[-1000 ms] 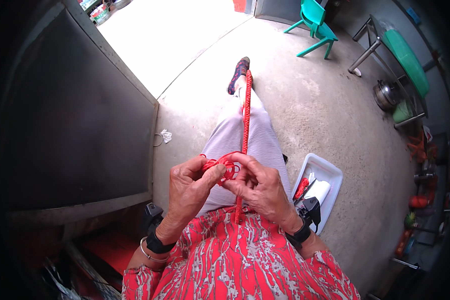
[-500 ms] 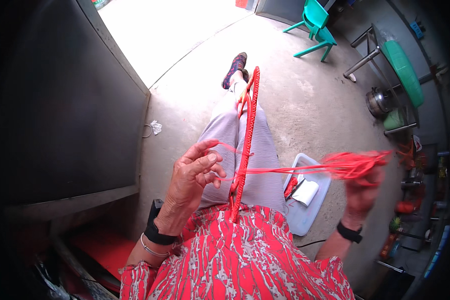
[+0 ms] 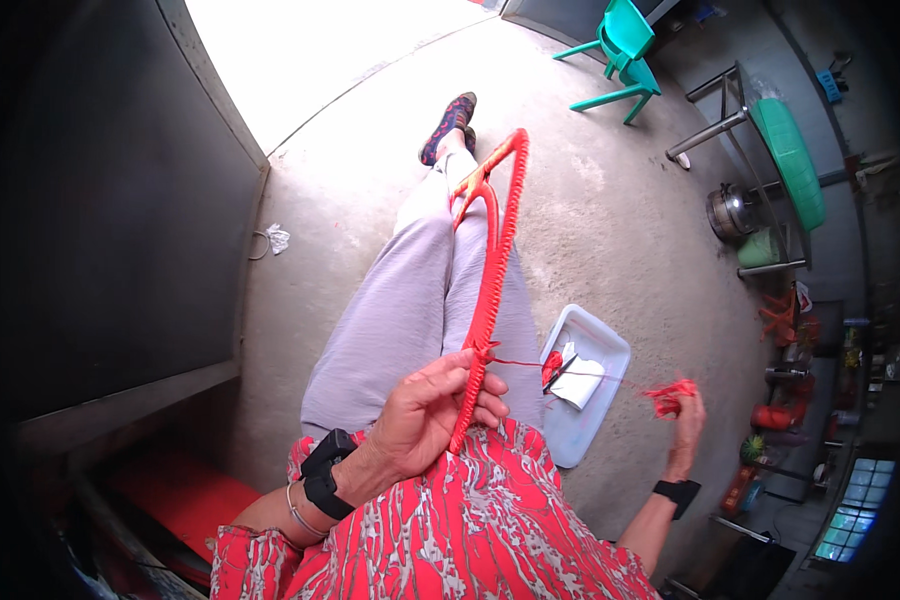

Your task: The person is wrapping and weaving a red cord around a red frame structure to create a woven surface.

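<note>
A long red frame [image 3: 506, 232], its edge wrapped in cord, stands upright over my lap, with a forked red piece inside its outline. My left hand [image 3: 433, 408] is closed around its lower part, thumb and fingers at a small knot. From that knot a thin red strand runs right to a bundle of red cord [image 3: 670, 398]. My right hand [image 3: 686, 432], held out to the right, is closed on that bundle. The strand looks drawn fairly straight between the two hands.
A pale plastic tray [image 3: 610, 400] on the floor holds white paper, red cord and a dark slim tool. Beyond are a green chair [image 3: 626, 35], a metal-legged stand [image 3: 715, 128] and a steel pot [image 3: 727, 212]. A dark panel [image 3: 120, 220] stands at left.
My left hand has moved right and taken hold of the red frame. The loops between my hands have become one strand. My right hand has moved slightly left and lower.
</note>
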The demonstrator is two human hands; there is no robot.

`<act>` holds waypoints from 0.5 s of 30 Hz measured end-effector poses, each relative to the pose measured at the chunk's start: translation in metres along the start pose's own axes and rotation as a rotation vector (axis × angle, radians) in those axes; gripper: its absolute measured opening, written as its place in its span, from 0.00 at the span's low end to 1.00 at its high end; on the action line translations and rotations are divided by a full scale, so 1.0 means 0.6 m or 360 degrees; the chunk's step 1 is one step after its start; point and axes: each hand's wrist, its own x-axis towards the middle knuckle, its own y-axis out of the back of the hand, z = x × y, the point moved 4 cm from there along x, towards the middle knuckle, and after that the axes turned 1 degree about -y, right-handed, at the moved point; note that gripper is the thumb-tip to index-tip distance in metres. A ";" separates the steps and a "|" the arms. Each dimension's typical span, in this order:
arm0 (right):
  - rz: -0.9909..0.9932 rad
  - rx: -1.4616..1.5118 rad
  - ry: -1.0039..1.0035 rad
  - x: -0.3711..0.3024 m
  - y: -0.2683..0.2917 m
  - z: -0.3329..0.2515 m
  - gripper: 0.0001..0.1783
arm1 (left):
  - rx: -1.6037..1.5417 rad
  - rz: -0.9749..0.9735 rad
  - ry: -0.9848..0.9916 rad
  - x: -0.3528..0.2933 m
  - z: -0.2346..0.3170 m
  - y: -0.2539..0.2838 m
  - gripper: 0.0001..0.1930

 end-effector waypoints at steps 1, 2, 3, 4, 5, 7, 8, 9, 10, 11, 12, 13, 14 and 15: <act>-0.0071 0.0224 -0.0012 -0.019 -0.043 -0.008 0.17 | -0.0010 -0.0007 0.0008 0.004 -0.005 -0.001 0.20; -0.0130 0.0445 -0.0020 -0.036 -0.082 -0.018 0.18 | -0.0012 -0.0028 0.0078 0.011 -0.013 -0.004 0.19; -0.0292 0.0372 0.0006 -0.040 -0.108 -0.014 0.20 | -0.0016 -0.0048 0.0141 0.017 -0.021 -0.010 0.18; -0.0445 0.0294 0.0032 -0.045 -0.133 -0.011 0.22 | -0.0045 -0.0028 0.0214 0.025 -0.028 -0.014 0.21; -0.0556 0.0124 -0.0060 -0.064 -0.177 -0.038 0.24 | -0.0058 -0.0036 0.0212 0.030 -0.034 -0.013 0.21; -0.0744 -0.0200 -0.0043 -0.101 -0.230 -0.058 0.31 | 0.0044 0.0052 0.0263 0.041 -0.052 -0.011 0.21; -0.0939 -0.0180 -0.0112 -0.123 -0.253 -0.077 0.33 | 0.0026 0.0051 0.0299 0.047 -0.058 -0.006 0.21; -0.1039 -0.0017 -0.0099 -0.142 -0.274 -0.088 0.33 | 0.0008 0.0044 0.0314 0.051 -0.062 -0.007 0.21; -0.1223 0.0163 -0.0267 -0.160 -0.284 -0.102 0.32 | 0.0050 0.0065 0.0313 0.054 -0.064 -0.006 0.20; -0.1212 0.0148 -0.0281 -0.173 -0.293 -0.112 0.32 | 0.0092 0.0088 0.0310 0.056 -0.067 -0.004 0.20; -0.1224 0.0428 -0.0365 -0.186 -0.304 -0.123 0.32 | 0.0137 0.0115 0.0305 0.059 -0.070 -0.005 0.21; -0.1229 0.0709 -0.0446 -0.192 -0.308 -0.129 0.32 | 0.0120 0.0114 0.0320 0.061 -0.074 -0.006 0.21; -0.1288 0.0900 -0.0436 -0.190 -0.306 -0.125 0.33 | 0.0173 0.0144 0.0313 0.062 -0.076 -0.006 0.21; -0.1280 0.0891 -0.0449 -0.188 -0.305 -0.125 0.33 | 0.0230 0.0179 0.0302 0.063 -0.076 -0.007 0.21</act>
